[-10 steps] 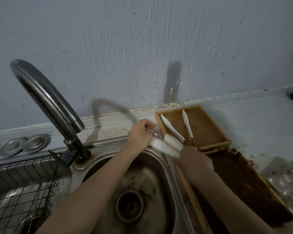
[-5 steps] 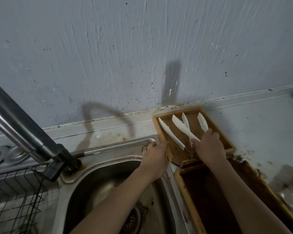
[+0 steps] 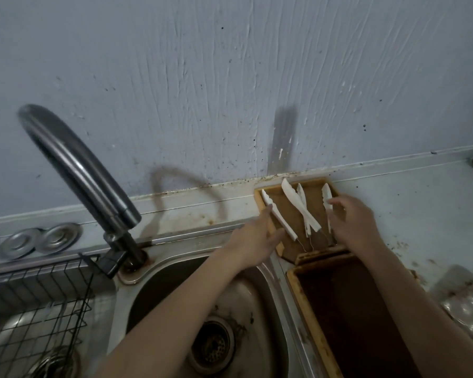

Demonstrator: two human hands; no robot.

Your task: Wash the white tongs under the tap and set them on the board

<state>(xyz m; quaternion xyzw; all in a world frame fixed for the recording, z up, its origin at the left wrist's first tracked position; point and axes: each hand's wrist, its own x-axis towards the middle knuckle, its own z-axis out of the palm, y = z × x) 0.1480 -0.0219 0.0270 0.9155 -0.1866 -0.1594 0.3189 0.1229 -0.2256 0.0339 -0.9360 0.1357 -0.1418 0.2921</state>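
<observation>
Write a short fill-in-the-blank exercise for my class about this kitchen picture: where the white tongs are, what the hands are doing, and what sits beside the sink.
1. The white tongs lie on the wooden ____ by the wall.
2. The left hand reaches across the rim of the ____ toward the tongs.
3. Both hands have their fingers ____, not clenched; the right hand is over the board's right side.
4. The curved tap shows no ____ running from it.

Missing words: board; sink; spread; water
</observation>
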